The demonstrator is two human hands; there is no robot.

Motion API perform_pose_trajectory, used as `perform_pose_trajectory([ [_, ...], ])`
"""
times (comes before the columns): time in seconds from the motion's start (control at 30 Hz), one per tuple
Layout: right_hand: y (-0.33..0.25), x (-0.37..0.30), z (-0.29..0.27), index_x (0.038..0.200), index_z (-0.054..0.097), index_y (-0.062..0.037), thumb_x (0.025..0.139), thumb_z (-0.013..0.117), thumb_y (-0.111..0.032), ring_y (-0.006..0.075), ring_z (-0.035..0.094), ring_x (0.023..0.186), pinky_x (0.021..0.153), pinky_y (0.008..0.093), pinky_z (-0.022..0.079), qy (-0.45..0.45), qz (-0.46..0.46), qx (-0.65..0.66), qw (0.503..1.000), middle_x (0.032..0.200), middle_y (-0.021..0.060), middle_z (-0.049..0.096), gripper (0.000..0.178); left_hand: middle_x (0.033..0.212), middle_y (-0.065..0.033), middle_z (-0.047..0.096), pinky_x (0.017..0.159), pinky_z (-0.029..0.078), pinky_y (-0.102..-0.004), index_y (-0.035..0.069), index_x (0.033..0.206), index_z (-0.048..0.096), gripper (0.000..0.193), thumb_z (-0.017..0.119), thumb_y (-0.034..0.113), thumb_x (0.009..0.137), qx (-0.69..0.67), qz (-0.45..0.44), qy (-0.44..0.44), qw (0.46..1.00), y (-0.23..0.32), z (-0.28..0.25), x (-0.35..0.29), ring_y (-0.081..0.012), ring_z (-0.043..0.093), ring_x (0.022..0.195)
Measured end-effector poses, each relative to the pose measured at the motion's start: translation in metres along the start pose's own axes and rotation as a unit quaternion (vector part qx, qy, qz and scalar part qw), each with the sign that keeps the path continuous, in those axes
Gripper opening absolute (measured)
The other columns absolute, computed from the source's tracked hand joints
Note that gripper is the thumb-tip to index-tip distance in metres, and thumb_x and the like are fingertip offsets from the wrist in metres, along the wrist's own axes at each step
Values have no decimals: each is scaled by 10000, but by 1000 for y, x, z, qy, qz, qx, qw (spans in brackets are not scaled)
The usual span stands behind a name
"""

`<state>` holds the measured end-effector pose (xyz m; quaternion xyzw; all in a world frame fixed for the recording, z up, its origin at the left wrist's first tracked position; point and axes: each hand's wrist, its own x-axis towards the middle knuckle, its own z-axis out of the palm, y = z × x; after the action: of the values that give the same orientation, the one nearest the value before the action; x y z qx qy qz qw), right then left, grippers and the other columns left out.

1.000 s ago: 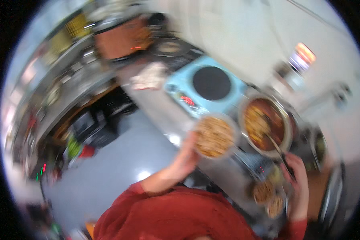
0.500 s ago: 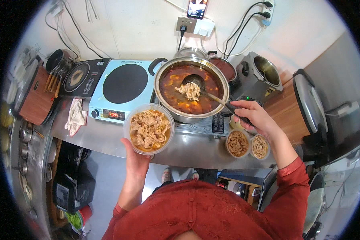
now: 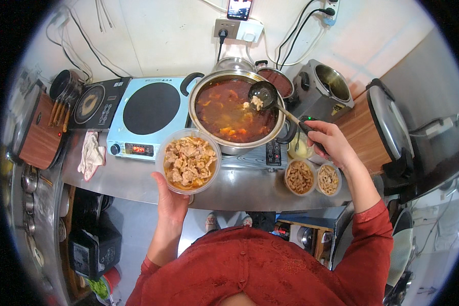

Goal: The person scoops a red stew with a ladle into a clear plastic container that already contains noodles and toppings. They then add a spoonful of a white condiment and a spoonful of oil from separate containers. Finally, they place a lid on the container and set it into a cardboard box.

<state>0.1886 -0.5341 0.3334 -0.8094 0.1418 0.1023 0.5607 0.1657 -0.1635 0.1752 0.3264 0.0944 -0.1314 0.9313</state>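
My left hand [image 3: 171,196] is closed around a round clear plastic tub [image 3: 217,168], held up just in front of the pot. Pieces of cooked meat [image 3: 189,159] in orange broth fill the tub. In my right hand [image 3: 327,141] is the dark handle of a ladle [image 3: 263,94]. Its bowl sits over the right side of a large steel pot [image 3: 193,104], with a few pale meat pieces in it. Reddish-brown soup [image 3: 222,109] with orange-yellow bits fills most of the pot.
Left of the pot is a light-blue induction cooker [image 3: 121,136], then a black cooker [image 3: 91,104]. Two tubs of meat [image 3: 300,177] stand at the counter's right front. A steel fryer-like appliance [image 3: 316,94] and wood-sided cooker [image 3: 364,122] stand right. A cloth [image 3: 92,153] lies left.
The ladle has moved toward the pot's right rim and holds much less meat than before. My left hand still holds the tub in nearly the same place. The whole view has shifted slightly.
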Motion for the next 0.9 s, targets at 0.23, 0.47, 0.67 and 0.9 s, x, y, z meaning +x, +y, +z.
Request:
perform_pose_trajectory([
  [0.23, -13, -24, 3, 1294, 512, 24, 908, 501, -75, 59, 408, 431, 387, 195, 302, -54, 22, 156, 986, 771, 63, 607, 399, 1473, -45, 384, 1091, 329, -384, 123, 1467, 290, 853, 402, 705, 853, -26, 5, -31, 999, 1, 9, -1, -217, 374, 1349],
  [0.47, -26, -57, 34, 1314, 510, 5, 859, 555, -60, 48, 429, 462, 426, 173, 321, -141, -15, 101, 985, 810, 57, 621, 462, 1500, -54, 343, 1115, 305, -406, 132, 1483, 256, 877, 376, 722, 846, -6, 5, -27, 1000, 3, 6, -1, -224, 329, 1379],
  [0.67, -23, -72, 62, 1314, 510, -24, 790, 617, -12, 257, 589, 749, 667, 362, 493, -117, -349, -271, 890, 893, 120, 593, 535, 1512, -72, 320, 1131, 277, -414, 130, 1491, 230, 916, 397, 737, 824, 2, 6, -17, 1000, 1, 9, -3, -237, 310, 1390],
  [0.9, -32, -90, 67, 1329, 493, -29, 783, 626, -25, 293, 581, 677, 558, 382, 482, -46, -398, -428, 810, 849, 130, 531, 562, 1521, -67, 303, 1140, 255, -419, 140, 1492, 231, 893, 404, 722, 836, -2, 21, -16, 1000, -2, 12, -5, -235, 297, 1395],
])
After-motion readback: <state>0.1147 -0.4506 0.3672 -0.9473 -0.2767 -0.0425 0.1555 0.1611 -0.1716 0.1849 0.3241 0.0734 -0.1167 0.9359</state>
